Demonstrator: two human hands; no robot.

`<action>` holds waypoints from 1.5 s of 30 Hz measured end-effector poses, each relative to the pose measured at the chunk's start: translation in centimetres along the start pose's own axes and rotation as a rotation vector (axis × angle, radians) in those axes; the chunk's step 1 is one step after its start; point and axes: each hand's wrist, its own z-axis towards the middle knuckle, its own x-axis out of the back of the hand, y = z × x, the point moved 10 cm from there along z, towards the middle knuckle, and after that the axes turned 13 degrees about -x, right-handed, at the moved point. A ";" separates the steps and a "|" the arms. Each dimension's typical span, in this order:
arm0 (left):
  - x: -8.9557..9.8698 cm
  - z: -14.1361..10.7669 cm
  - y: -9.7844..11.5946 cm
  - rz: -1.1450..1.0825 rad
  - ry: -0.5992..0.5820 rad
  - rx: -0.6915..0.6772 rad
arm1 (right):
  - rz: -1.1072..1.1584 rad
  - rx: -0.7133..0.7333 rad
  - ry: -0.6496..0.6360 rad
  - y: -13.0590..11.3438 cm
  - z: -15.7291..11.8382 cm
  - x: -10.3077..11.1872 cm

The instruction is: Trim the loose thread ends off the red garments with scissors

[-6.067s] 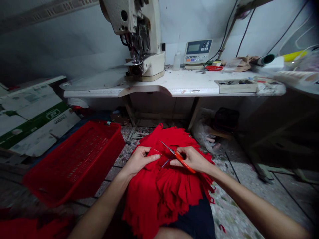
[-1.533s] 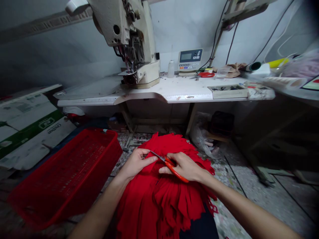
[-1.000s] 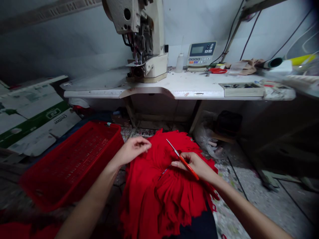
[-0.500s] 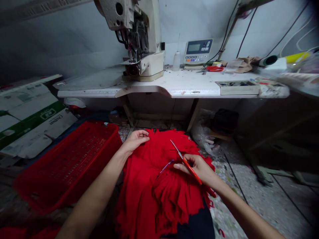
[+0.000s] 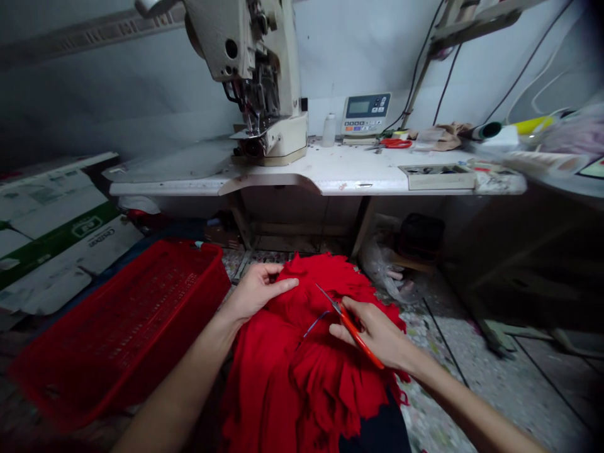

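A bundle of red fabric pieces (image 5: 268, 352) with ragged edges lies across the lap. On its upper left edge, my left hand (image 5: 260, 290) grips the cloth between thumb and fingers. Scissors with orange-red handles (image 5: 357, 340) are in my right hand (image 5: 377, 333), over the right part of the fabric, their blades pointing up and left. A thin blue and white strip (image 5: 312, 327) rests on the fabric between the hands.
A red plastic basket (image 5: 127, 327) stands at the left, by a white and green carton (image 5: 61, 233). Beyond the lap, a white table (image 5: 349, 170) holds a sewing machine (image 5: 283, 126), a control panel (image 5: 365, 115), other red-handled scissors (image 5: 395, 143) and a parts tray (image 5: 438, 178).
My left thumb has moved right over the fabric, pressing onto it. The scissors have shifted slightly down and left in view. The camera view has tilted, with the table lower.
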 end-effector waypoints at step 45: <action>-1.3 -2.0 -2.2 0.146 0.034 -0.067 | -0.092 0.110 -0.030 -4.3 3.6 -0.2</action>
